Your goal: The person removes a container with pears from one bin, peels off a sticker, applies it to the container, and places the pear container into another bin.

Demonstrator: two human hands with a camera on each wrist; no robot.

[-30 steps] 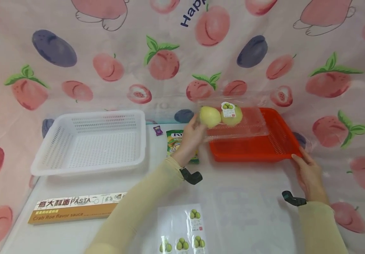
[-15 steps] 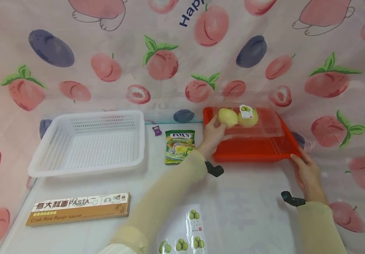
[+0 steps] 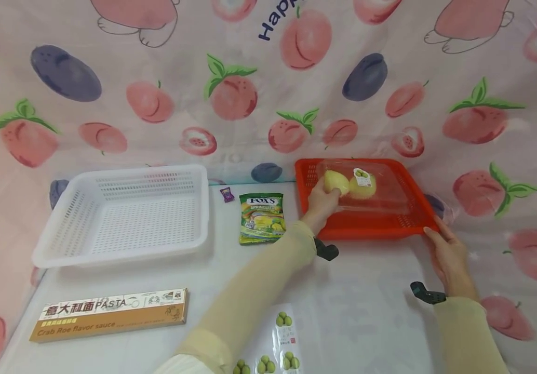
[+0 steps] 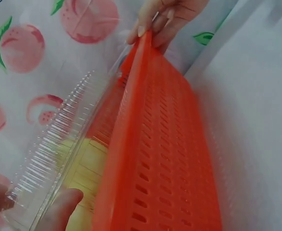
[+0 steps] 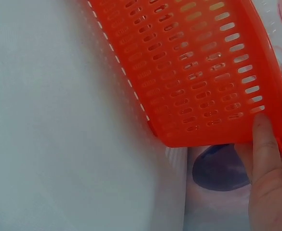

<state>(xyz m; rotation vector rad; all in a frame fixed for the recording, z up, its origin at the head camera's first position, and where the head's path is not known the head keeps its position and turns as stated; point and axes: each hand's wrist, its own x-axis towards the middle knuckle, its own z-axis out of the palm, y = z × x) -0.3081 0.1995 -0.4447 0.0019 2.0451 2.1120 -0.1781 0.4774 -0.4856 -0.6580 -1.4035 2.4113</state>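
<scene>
My left hand (image 3: 322,202) grips the left end of a clear plastic box (image 3: 390,193), its thumb on the near side in the left wrist view. Two yellow-green round fruits (image 3: 336,182) show inside the box, and a white label (image 3: 362,177) with a fruit picture is stuck on it. The box sits within the rim of a red perforated basket (image 3: 366,232); whether it touches the floor of the basket I cannot tell. My right hand (image 3: 451,257) holds the basket's near right corner, fingers curled on the rim in the right wrist view.
A white perforated basket (image 3: 121,258) stands at the left. Between the baskets lie a green Fox's candy bag (image 3: 262,218) and a small purple wrapped candy (image 3: 227,195). A pasta box (image 3: 109,314) and a sheet of fruit stickers (image 3: 273,343) lie nearer. A fruit-print cloth hangs behind.
My left hand has carried the clear box of fruit rightward over the red basket, then lowered it inside the rim. My right hand stays on the basket's corner.
</scene>
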